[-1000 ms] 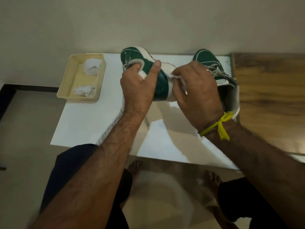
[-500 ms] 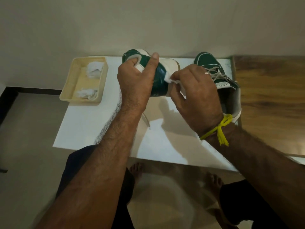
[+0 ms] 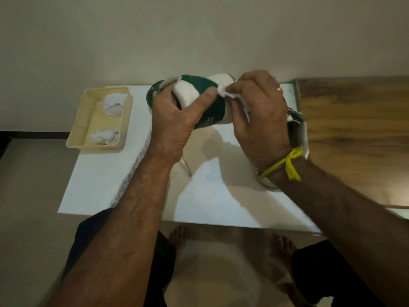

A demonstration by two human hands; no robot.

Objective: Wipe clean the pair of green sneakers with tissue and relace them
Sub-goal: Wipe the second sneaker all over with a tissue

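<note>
Cream tray (image 3: 77,129) sits at the white board's (image 3: 124,178) far left corner, two crumpled wads (image 3: 113,104) inside. Wooden surface (image 3: 354,134) runs along the right. The second sneaker (image 3: 297,127) rests by the board's right edge, mostly hidden behind my right wrist with its yellow thread (image 3: 287,165). My left hand (image 3: 174,120) grips the green sneaker (image 3: 199,94) above the board, fingers inside its opening, thumb across the side. My right hand (image 3: 261,116) pinches the tissue (image 3: 232,96) against the sneaker's white toe end.
</note>
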